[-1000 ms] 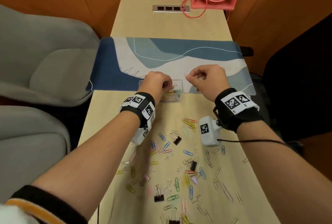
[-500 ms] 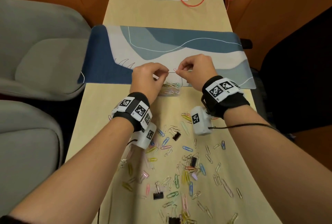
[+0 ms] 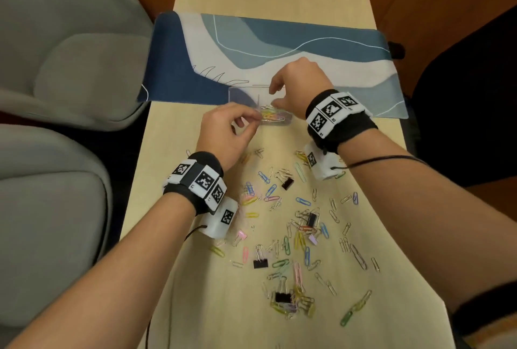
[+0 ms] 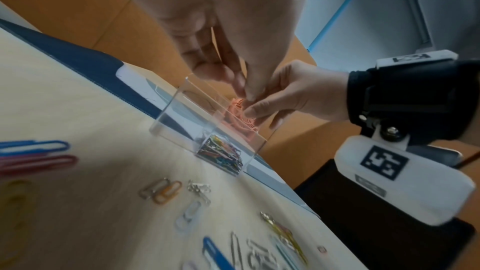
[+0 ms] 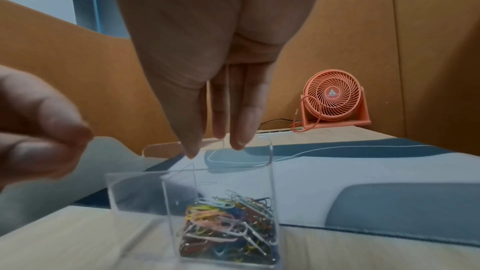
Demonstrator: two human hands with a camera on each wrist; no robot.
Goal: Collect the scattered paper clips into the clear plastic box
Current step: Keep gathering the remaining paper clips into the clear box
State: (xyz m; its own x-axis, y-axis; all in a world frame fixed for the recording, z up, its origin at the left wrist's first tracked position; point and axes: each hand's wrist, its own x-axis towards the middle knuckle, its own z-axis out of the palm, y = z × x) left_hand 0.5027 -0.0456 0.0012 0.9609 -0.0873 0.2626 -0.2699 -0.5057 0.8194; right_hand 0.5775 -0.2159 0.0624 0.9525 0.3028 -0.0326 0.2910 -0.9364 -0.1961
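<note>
Clear plastic box (image 3: 275, 113) sits at the counter (image 3: 167, 175) edge of the blue mat (image 3: 179, 69), with a pile of coloured clips in one compartment. Right hand (image 3: 296, 88) hangs over the box, fingers (image 5: 244, 122) straight and holding nothing. Left hand (image 3: 226, 133) is beside the box, fingertips pinched; can't tell on what. Loose paper clips (image 3: 293, 225) and black binder clips (image 3: 260, 262) lie scattered on the near counter.

Loose paper clips (image 3: 300, 231) lie before the clear plastic box (image 3: 275, 120), mat (image 3: 179, 69) behind.
</note>
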